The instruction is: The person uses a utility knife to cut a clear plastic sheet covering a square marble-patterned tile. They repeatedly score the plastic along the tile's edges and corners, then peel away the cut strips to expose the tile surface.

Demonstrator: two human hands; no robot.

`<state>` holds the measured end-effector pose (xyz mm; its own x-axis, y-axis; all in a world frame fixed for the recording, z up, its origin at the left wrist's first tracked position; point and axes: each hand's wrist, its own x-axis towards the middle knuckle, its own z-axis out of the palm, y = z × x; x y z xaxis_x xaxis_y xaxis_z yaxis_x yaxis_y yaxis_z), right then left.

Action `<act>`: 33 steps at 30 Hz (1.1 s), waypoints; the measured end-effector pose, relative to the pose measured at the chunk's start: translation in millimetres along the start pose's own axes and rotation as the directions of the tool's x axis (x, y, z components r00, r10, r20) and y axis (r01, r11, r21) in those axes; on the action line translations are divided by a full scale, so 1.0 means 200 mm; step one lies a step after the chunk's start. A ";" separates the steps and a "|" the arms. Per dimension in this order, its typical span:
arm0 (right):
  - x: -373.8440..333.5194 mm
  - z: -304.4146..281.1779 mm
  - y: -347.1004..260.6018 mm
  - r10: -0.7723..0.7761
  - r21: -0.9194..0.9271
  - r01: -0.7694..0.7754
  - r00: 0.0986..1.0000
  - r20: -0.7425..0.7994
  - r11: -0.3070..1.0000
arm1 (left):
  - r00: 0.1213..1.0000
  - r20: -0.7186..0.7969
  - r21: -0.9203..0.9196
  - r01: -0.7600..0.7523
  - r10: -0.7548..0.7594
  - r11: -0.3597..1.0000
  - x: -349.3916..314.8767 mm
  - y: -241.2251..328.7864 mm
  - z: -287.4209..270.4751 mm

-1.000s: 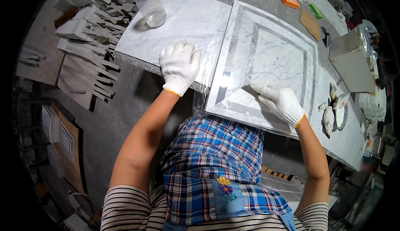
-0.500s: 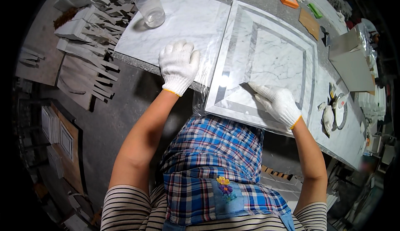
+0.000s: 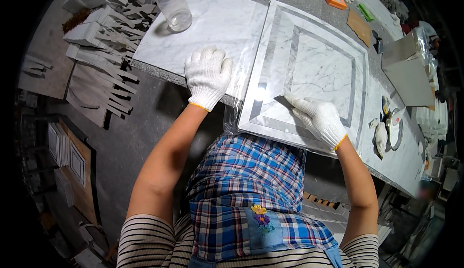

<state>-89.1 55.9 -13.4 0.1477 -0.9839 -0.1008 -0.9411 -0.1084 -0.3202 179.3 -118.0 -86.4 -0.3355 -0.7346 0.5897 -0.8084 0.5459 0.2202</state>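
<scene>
Both hands gloved in white. Left hand [image 3: 209, 74] lies flat, fingers spread, on the plastic sheet [image 3: 244, 70] at the near edge of the counter [image 3: 159, 70], clamping nothing. Right hand [image 3: 319, 118] presses a thin blade [image 3: 282, 101] onto the framed marble panel [image 3: 314, 60], near its near-left corner. Clear plastic bottle [image 3: 172, 4] stands far left.

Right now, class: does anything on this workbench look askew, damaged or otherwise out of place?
The square marble panel sits rotated against the bench edge, its near corner overhanging. Clear plastic film lies crumpled beneath it. No cracks or spills show. The left hand rests flat; the right hand presses a gray strip.
</scene>
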 end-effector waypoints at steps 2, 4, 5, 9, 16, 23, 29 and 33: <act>0.00 0.00 0.00 -0.017 -0.017 0.017 1.000 0.000 1.000 | 1.000 0.002 0.003 0.005 -0.005 1.000 0.00 0.00 -0.01; 0.00 -0.01 -0.01 -0.024 -0.043 0.024 1.000 0.005 0.999 | 1.000 -0.005 0.000 0.006 -0.006 1.000 0.00 0.00 -0.01; 0.00 -0.01 -0.02 -0.020 -0.049 0.020 1.000 0.006 0.999 | 1.000 -0.009 -0.004 0.004 -0.004 1.000 0.00 0.00 -0.01; 0.00 -0.03 -0.03 -0.010 -0.041 0.011 1.000 0.028 0.999 | 1.000 -0.023 0.001 -0.002 0.002 1.000 0.00 0.00 -0.01; -0.08 -0.06 0.03 0.255 0.547 -0.233 0.966 0.037 0.804 | 0.999 -0.039 -0.023 -0.009 0.008 1.000 0.00 0.00 -0.01; -0.29 -0.09 -0.07 0.531 0.832 -0.264 0.846 -0.042 0.487 | 0.998 0.045 -0.109 0.049 -0.045 0.993 0.02 -0.01 -0.04; -0.53 0.05 -0.20 0.605 0.962 -0.117 0.794 -0.059 0.246 | 0.944 0.290 -0.008 -0.161 0.156 0.987 0.03 0.37 -0.22; -0.60 0.10 -0.30 0.634 0.970 -0.139 0.773 -0.022 0.202 | 0.804 0.565 -0.169 -0.108 0.186 0.980 0.01 0.56 -0.22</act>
<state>-45.4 182.5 -0.4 -0.4893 -0.8323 -0.2606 0.0843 0.2523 -0.9640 108.7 -40.8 -27.1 -0.6932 -0.7168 0.0759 -0.6741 0.6820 0.2837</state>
